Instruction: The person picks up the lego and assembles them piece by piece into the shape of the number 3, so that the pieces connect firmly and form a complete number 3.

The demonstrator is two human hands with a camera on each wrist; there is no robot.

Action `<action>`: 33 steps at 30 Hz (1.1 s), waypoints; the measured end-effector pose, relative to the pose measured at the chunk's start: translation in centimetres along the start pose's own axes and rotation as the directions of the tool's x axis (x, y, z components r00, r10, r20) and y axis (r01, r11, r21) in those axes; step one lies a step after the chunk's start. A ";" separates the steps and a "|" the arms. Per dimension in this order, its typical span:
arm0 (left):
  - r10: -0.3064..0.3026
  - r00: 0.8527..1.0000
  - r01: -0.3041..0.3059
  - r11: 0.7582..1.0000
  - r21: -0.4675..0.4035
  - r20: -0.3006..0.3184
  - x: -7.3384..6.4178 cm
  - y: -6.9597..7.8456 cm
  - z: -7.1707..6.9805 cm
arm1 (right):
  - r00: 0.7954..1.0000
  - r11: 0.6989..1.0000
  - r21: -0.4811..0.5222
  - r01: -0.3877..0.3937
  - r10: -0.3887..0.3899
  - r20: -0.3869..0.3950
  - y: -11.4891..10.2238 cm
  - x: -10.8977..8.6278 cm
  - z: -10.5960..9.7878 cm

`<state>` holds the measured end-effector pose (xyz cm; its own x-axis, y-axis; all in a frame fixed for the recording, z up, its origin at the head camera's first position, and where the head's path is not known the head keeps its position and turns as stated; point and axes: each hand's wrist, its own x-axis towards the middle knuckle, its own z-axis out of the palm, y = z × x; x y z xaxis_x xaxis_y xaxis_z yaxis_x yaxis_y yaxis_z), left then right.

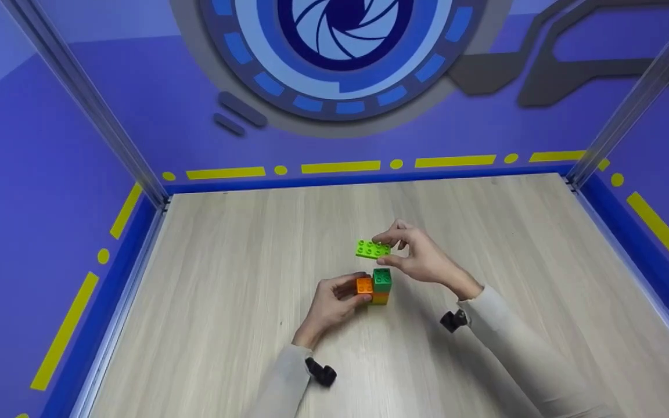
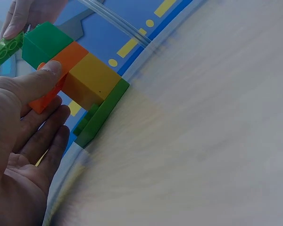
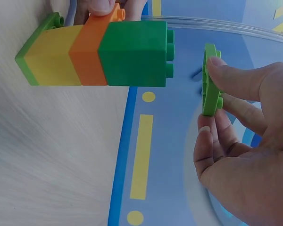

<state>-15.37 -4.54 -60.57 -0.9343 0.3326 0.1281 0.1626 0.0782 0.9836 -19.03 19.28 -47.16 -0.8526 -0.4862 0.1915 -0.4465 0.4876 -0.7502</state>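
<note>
A stack of toy building bricks stands upright on the table: a light green plate [image 2: 104,113] lowest, then a yellow brick [image 3: 54,55], an orange brick [image 3: 88,54] and a dark green brick [image 3: 134,52] on top. The orange brick juts out to the left, and my left hand [image 1: 331,302] pinches that end between thumb and fingers. My right hand [image 1: 424,257] pinches a flat lime green plate [image 1: 369,249] by its right end, studs up. In the right wrist view a gap separates this plate from the dark green brick's studs.
The wooden table [image 1: 224,261] extends on all sides of the stack. Blue-purple panels [image 1: 154,104] with yellow markings wall it at the back and both sides, joined by metal corner posts [image 1: 96,110]. A black wrist device [image 1: 321,372] sits at the left cuff.
</note>
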 end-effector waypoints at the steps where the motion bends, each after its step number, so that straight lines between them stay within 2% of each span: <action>1: 0.001 1.000 -0.001 1.000 -0.003 0.002 0.0 0.0 0.0 | 1.000 1.000 0.005 0.001 -0.001 0.002 0.0 -0.1 0.0; 20: 0.020 1.000 -0.020 0.999 -0.041 0.019 0.5 0.1 -0.2 | 0.996 1.000 0.020 0.009 -0.011 0.083 0.2 -1.3 0.4; 33: 0.022 1.000 -0.021 0.999 -0.047 0.021 0.0 -0.1 -0.1 | 0.994 1.000 0.011 0.013 -0.014 0.107 0.5 -1.9 1.0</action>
<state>-15.44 -4.64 -60.65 -0.9236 0.3541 0.1469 0.1671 0.0268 0.9856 -17.34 19.76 -48.48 -0.8126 -0.5674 0.1332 -0.4541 0.4733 -0.7548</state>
